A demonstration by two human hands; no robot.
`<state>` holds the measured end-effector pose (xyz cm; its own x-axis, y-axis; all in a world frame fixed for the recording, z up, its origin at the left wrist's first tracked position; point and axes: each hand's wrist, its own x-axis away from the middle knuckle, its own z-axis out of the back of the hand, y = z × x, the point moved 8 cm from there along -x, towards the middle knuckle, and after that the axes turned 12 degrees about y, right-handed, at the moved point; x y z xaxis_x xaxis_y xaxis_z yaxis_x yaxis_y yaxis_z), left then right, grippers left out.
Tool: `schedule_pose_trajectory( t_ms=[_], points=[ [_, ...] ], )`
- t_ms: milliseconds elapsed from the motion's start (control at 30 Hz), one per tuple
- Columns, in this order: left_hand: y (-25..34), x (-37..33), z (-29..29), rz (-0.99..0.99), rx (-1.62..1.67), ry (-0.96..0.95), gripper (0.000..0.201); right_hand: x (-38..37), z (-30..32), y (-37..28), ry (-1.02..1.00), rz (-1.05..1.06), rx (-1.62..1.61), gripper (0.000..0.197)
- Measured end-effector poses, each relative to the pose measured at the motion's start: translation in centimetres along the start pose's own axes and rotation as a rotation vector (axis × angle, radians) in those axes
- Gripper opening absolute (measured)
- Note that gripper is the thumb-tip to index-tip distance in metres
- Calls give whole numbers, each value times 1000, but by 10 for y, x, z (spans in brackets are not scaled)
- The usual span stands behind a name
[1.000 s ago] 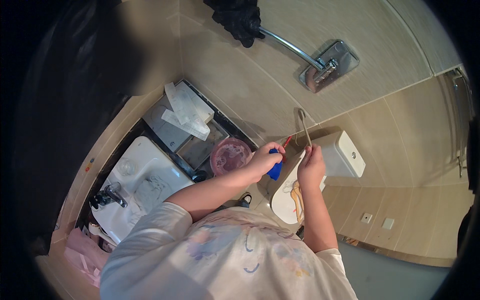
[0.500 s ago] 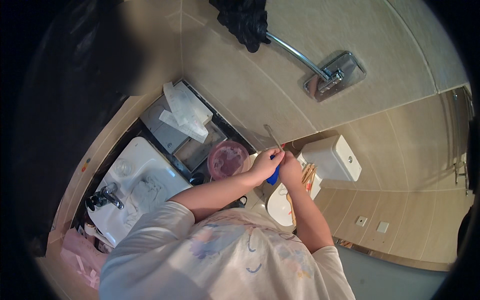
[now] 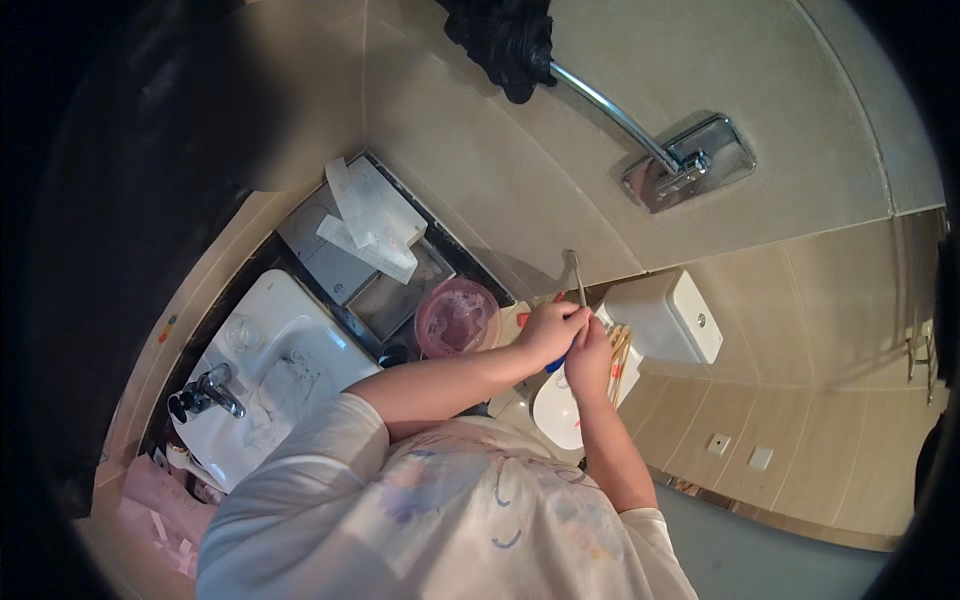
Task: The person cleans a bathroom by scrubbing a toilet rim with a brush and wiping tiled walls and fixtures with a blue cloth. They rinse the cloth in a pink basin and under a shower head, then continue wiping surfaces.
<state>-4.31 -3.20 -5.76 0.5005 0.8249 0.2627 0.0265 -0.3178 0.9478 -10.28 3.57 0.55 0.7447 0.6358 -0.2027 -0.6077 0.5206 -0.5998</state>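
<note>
My left hand point(image 3: 553, 333) and my right hand point(image 3: 590, 360) meet in front of the toilet, fingers closed and thumbs close together. From between them a thin, tan-grey stick-like piece point(image 3: 576, 278) points away toward the tiled wall; my fingers cover its near end. Something blue point(image 3: 556, 364) shows below my left hand, mostly hidden, and I cannot make out its kind. Beside my right hand, several orange-brown sticks or hangers point(image 3: 622, 350) lie across the white toilet point(image 3: 553, 415).
The toilet tank point(image 3: 685, 318) stands to the right. A pink translucent basin point(image 3: 457, 317) holds sudsy water. At left are a white sink point(image 3: 330, 350) with wet cloth point(image 3: 290, 385) and a chrome faucet point(image 3: 215, 390). A chrome wall arm point(image 3: 615, 113) carries a black bundle point(image 3: 505, 45).
Both hands have shifted slightly right and come closer together. The stick-like piece has turned more upright, and less of the blue thing shows.
</note>
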Motion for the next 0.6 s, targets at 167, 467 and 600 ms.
schedule_pose_trajectory(
  t_ms=[167,467,600],
  points=[
    [-23,-7,13,81,-27,58,33,-6,-24,9,-196,33,67,29],
    [-8,-16,11,203,254,135,29,-30,-19,-9,-134,106,-11,30],
    [-7,-16,28,65,116,138,30,-17,-34,-5,-70,105,-33,28]
  ],
)
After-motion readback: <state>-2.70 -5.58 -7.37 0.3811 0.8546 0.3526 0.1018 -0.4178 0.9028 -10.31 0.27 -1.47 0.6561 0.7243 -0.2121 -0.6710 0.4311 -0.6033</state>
